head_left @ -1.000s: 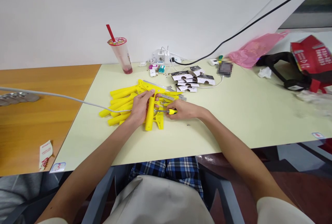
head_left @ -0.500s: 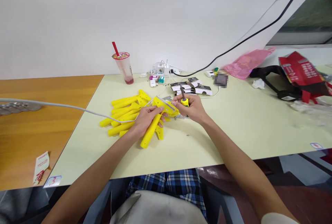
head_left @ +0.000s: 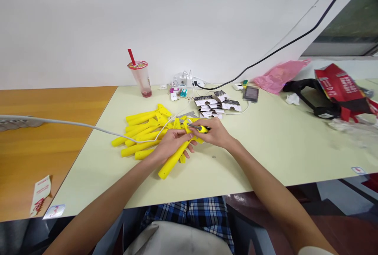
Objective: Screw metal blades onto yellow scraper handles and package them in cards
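Note:
My left hand [head_left: 171, 143] is closed around a yellow plastic scraper [head_left: 172, 163], whose handle slants down toward the table's front edge. Between the fingers of my right hand [head_left: 217, 133] is a small screwdriver [head_left: 202, 129] with a yellow and black handle. Its shaft points left over the scraper's head; whether the tip touches a screw I cannot tell. Several more yellow scrapers [head_left: 136, 151] lie in a pile to the left, partly behind my left hand. Flat grey metal pieces [head_left: 190, 114] lie just beyond my hands.
Black and white card sleeves [head_left: 218, 105] lie behind my right hand. A cup [head_left: 142, 79] with a red straw stands near the wall, beside a power strip [head_left: 181, 78]. A white cable [head_left: 97, 126] crosses my left wrist. Headphones [head_left: 320, 111] and a red box [head_left: 339, 89] sit at right.
The screwdriver has swung from pointing upward to lying across the scraper's head, pointing left. My right hand has moved slightly down, and the scraper has turned and lowered a little.

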The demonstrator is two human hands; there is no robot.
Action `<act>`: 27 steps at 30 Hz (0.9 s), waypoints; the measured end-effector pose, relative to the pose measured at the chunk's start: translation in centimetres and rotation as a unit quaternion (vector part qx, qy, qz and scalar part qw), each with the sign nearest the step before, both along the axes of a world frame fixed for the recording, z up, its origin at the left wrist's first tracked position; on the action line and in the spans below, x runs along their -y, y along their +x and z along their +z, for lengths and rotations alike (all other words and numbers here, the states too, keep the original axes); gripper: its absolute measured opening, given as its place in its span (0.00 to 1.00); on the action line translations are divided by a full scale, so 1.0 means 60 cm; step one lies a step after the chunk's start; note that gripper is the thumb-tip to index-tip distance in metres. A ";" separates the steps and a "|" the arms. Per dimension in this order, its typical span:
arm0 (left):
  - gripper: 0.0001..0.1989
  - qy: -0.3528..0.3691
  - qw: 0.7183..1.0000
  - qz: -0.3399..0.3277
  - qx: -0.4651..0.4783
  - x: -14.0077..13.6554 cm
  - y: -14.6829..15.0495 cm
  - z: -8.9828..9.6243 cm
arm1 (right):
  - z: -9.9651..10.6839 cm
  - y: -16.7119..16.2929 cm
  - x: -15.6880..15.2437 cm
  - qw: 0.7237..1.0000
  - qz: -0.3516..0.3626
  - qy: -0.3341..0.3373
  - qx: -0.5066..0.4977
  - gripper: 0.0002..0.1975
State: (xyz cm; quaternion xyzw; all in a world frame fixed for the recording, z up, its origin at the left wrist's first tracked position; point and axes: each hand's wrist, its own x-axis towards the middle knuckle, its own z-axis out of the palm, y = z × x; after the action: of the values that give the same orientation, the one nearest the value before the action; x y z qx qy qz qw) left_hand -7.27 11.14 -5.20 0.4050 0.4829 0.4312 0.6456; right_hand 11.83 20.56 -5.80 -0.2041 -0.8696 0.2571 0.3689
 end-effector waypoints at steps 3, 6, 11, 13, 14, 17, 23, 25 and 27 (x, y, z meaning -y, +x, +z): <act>0.20 -0.001 1.000 0.000 0.003 0.000 0.002 0.001 | 0.012 -0.002 0.005 0.998 0.003 -0.059 0.012 0.18; 0.19 -0.003 1.000 0.004 0.003 0.000 0.002 0.000 | 0.021 -0.003 0.009 0.993 -0.005 -0.112 0.026 0.21; 0.19 0.001 1.000 -0.002 0.005 0.000 0.002 -0.001 | 0.023 -0.006 0.011 0.990 -0.015 -0.139 0.025 0.21; 0.19 0.001 1.000 -0.001 0.003 0.000 0.002 0.000 | 0.020 -0.007 0.010 0.988 -0.029 -0.149 0.020 0.20; 0.19 0.001 1.000 0.000 0.001 0.001 0.002 0.001 | 0.018 -0.008 0.009 0.987 -0.040 -0.158 0.016 0.19; 0.19 0.001 1.000 0.001 -0.005 0.001 0.001 0.001 | 0.014 -0.010 0.005 0.977 -0.061 -0.203 0.006 0.18; 0.18 -0.003 1.000 -0.004 -0.004 0.000 0.000 -0.001 | 0.023 -0.010 -0.001 0.939 -0.068 -0.335 0.027 0.28; 0.18 0.002 1.000 -0.010 -0.004 0.001 0.000 -0.002 | 0.027 -0.010 0.000 0.925 -0.059 -0.374 0.029 0.30; 0.18 0.006 1.000 -0.016 -0.002 0.001 0.000 -0.002 | 0.031 -0.010 0.002 0.917 -0.048 -0.395 0.026 0.27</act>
State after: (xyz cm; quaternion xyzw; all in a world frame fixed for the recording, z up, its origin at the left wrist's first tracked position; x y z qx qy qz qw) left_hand -7.26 11.06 -5.34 0.4176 0.4747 0.4230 0.6491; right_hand 11.21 20.42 -3.96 -0.3815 -0.6956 0.5565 0.2469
